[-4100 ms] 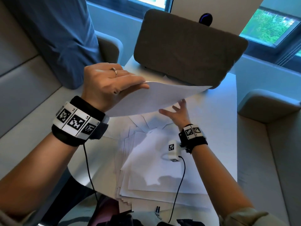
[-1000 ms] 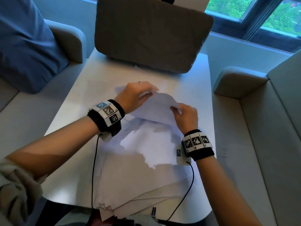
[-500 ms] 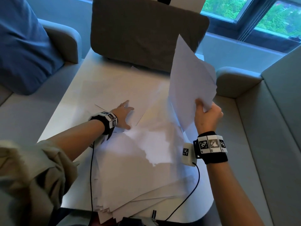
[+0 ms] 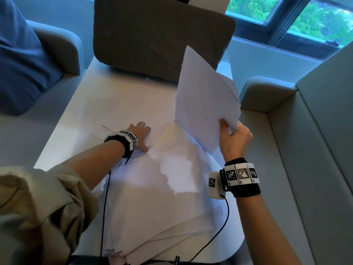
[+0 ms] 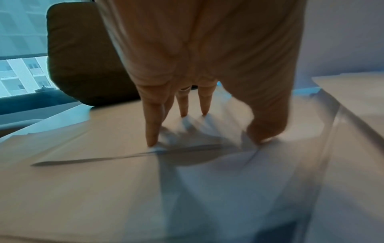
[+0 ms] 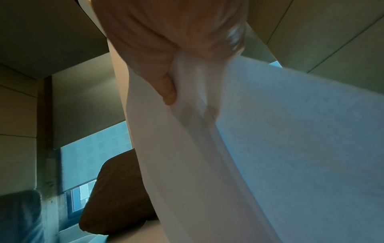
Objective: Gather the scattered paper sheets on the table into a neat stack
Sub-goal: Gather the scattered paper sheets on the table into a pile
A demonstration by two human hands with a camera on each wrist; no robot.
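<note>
My right hand [image 4: 232, 135] grips a few white sheets [image 4: 204, 100] by their lower corner and holds them upright above the table's right side; in the right wrist view the held sheets [image 6: 207, 164] hang from the thumb and fingers. My left hand [image 4: 140, 133] lies with straight fingers on loose sheets [image 4: 118, 111] at the table's middle. In the left wrist view its fingertips [image 5: 152, 141] press down on a sheet's edge [image 5: 124, 157]. A fanned pile of sheets [image 4: 152, 217] covers the near half of the white table [image 4: 63, 142].
A brown cushion [image 4: 162, 35] stands at the table's far end. A blue pillow [image 4: 21, 60] lies on the grey bench at left, and a grey bench [image 4: 305, 169] runs along the right. Wrist cables [image 4: 215, 236] trail over the near pile.
Both hands held sheets together a second ago. The right hand then lifted them upright to the right, and the left hand went down flat onto loose sheets; little has shifted in the last half second.
</note>
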